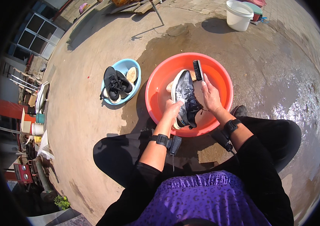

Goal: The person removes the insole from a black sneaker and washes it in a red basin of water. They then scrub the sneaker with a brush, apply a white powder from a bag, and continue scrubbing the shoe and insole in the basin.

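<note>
My left hand (173, 108) grips a black sneaker with a white sole (186, 96) by its side, with suds on the upper. The shoe is tilted over a red plastic basin (226, 84) that holds cloudy water. A scrubbing brush with black bristles (198, 70) is held by its handle in my right hand (211, 94), to the right of the shoe, bristles towards it and apart from it. Part of a pale object (169, 86) shows behind the shoe in the basin; I cannot tell what it is.
Left of the red basin, a blue plastic basin (137, 67) holds black shoes (111, 80) and pale insole-like pieces (131, 75). A white bucket (239, 17) stands at the upper right. Wet concrete lies around the red basin. Near my legs is a brick-like block (211, 154).
</note>
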`<state>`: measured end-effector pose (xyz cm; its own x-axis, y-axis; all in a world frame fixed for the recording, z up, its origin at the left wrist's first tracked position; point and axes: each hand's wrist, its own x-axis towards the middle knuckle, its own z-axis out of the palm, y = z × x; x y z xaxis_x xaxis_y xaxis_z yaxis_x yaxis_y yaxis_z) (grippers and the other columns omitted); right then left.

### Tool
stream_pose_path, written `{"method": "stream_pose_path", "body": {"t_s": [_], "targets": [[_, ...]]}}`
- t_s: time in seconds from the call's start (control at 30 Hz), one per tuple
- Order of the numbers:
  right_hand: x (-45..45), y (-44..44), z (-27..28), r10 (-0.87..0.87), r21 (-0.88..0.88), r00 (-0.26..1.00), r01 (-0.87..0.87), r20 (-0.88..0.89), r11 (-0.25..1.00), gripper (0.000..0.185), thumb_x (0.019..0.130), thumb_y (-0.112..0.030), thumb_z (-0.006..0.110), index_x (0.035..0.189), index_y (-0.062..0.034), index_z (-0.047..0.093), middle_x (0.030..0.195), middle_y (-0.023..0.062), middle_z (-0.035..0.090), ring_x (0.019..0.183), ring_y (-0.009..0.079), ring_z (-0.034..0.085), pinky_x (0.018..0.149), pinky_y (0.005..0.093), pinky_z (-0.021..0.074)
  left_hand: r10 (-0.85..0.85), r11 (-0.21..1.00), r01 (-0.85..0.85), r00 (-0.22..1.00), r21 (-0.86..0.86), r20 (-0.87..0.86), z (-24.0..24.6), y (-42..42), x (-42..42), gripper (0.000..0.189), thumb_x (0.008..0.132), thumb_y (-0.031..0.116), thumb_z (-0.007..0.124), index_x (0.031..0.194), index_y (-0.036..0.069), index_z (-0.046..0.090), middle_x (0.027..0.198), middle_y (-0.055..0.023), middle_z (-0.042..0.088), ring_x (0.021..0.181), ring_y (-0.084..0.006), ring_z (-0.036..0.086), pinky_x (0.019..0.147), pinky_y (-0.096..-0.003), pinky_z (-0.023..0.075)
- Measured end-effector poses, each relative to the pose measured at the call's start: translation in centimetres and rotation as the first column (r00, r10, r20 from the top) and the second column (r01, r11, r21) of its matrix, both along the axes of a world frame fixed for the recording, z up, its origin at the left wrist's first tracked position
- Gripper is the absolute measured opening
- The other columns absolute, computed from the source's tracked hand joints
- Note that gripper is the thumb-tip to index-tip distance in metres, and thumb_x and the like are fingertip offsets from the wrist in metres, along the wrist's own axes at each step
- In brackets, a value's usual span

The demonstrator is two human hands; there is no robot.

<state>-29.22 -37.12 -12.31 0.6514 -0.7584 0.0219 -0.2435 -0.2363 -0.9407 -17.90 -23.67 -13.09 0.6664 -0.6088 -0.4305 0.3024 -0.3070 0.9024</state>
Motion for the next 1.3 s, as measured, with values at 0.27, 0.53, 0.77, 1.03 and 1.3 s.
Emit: {"method": "stream_pose_path", "body": {"t_s": [0.27, 0.53, 0.77, 1.03, 1.3], "targets": [[0.6, 1.0, 3.6, -0.076, -0.400, 0.906, -0.107, -0.417, 0.910, 0.044, 0.093, -0.018, 0.043, 0.137, -0.0091, 0.045, 0.090, 0.0235, 0.065, 0.085, 0.0395, 0.064, 0.076, 0.0477, 0.0504, -0.095, 0.957, -0.018, 0.924, 0.291, 0.371, -2.6, -0.8, -1.1, 0.029, 0.075, -0.003, 0.058, 0.103, -0.003, 0.061, 0.087, -0.0113, 0.065, 0.076, -0.0204, 0.063, 0.069, -0.0352, 0.0490], [0.9, 1.6, 5.1, 0.158, -0.241, 0.780, -0.370, -0.606, 0.897, 0.052, 0.089, -0.008, 0.040, 0.141, -0.0088, 0.039, 0.096, 0.0255, 0.065, 0.089, 0.0406, 0.065, 0.082, 0.0489, 0.0497, -0.001, 0.979, -0.041, 0.978, 0.199, 0.209, -3.4, -0.8, -1.6, 0.038, 0.073, -0.002, 0.058, 0.112, 0.000, 0.060, 0.094, -0.0126, 0.067, 0.082, -0.0214, 0.065, 0.071, -0.0343, 0.0503], [0.5, 2.3, 5.6, 0.285, -0.246, 0.612, -0.636, -0.738, 0.731, 0.055, 0.085, -0.004, 0.042, 0.140, -0.0068, 0.039, 0.097, 0.0250, 0.065, 0.092, 0.0380, 0.065, 0.081, 0.0469, 0.0509, -0.011, 0.949, -0.110, 0.925, 0.296, 0.379, -3.8, -0.9, -1.9, 0.034, 0.078, 0.010, 0.061, 0.111, 0.001, 0.062, 0.094, -0.0208, 0.069, 0.092, -0.0331, 0.067, 0.077, -0.0400, 0.0513], [0.1, 1.8, 5.2, 0.231, -0.320, 0.643, -0.621, -0.731, 0.716, 0.052, 0.090, -0.008, 0.040, 0.141, -0.0105, 0.038, 0.095, 0.0238, 0.066, 0.095, 0.0373, 0.065, 0.082, 0.0464, 0.0504, -0.102, 0.943, -0.049, 0.898, 0.329, 0.428, -2.7, -1.0, -2.8, 0.037, 0.079, 0.008, 0.058, 0.116, 0.003, 0.060, 0.097, -0.0179, 0.069, 0.091, -0.0268, 0.067, 0.079, -0.0376, 0.0503], [0.2, 1.4, 3.9, 0.211, -0.308, 0.639, -0.601, -0.740, 0.738, 0.053, 0.085, -0.006, 0.042, 0.138, -0.0037, 0.042, 0.089, 0.0219, 0.067, 0.084, 0.0350, 0.067, 0.073, 0.0452, 0.0530, -0.031, 0.978, -0.048, 0.929, 0.201, 0.369, -2.9, -1.5, -2.7, 0.036, 0.077, 0.008, 0.059, 0.113, 0.006, 0.062, 0.099, -0.0175, 0.069, 0.092, -0.0352, 0.066, 0.079, -0.0412, 0.0511]]}}
